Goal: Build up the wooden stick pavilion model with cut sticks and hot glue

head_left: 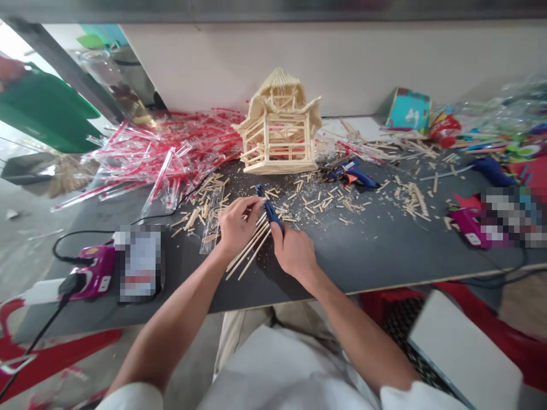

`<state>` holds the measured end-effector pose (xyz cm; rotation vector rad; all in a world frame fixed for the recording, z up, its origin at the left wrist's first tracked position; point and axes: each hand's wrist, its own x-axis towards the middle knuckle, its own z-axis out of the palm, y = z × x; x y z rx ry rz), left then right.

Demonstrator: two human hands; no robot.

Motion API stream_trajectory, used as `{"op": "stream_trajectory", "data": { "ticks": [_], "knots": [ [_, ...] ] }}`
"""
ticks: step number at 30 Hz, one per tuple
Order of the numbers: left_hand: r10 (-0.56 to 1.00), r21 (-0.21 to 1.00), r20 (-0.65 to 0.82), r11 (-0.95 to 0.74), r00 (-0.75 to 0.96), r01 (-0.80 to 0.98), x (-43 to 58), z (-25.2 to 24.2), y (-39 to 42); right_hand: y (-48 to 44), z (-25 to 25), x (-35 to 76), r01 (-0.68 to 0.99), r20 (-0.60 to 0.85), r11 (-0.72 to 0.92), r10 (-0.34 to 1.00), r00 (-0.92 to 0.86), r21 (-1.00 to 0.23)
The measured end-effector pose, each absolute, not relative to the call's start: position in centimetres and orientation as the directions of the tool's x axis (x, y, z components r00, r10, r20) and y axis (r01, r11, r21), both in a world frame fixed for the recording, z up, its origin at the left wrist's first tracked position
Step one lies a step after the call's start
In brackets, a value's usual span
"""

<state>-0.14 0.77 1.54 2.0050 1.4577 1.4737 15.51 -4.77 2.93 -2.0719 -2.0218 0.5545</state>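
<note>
My right hand (296, 251) is closed around a slim dark blue hand tool (272, 215), probably a cutter, its far end pointing up and left. Close beside that end, my left hand (239, 225) has its fingers curled in a pinch; what sits between them is too small to make out. Several long thin wooden sticks (252, 253) lie on the table beneath and between both hands. Beyond the hands stands a model house (280, 128) built from pale sticks, upright, with a layered roof. Short cut stick pieces (318, 199) are scattered around it.
Red-and-clear plastic wrappers (171, 148) pile up at the back left. A ruler (211, 228) lies left of my hand. A blue glue gun (356, 173) rests right of the house. A phone (141, 265) and purple power strip (96, 270) occupy the left front.
</note>
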Motion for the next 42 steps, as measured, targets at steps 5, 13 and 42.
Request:
{"op": "stream_trajectory", "data": {
  "ticks": [5,13,42],
  "knots": [
    [0.919,0.901,0.376,-0.333,-0.119,0.276,0.0,1.4,1.2,-5.0,3.7,17.4,0.934,-0.106,-0.053,0.994,0.016,-0.354],
    [0.998,0.963,-0.026,0.042,0.065,-0.268,0.2,1.7,1.7,-7.4,3.9,20.3,0.989,0.11,0.004,0.994,0.012,-0.15],
    [0.85,0.8,-0.366,0.495,0.379,-0.339,-0.6,6.4,1.6,2.7,1.5,31.9,0.951,0.323,-0.005,0.94,0.11,-0.309]
  ]
}}
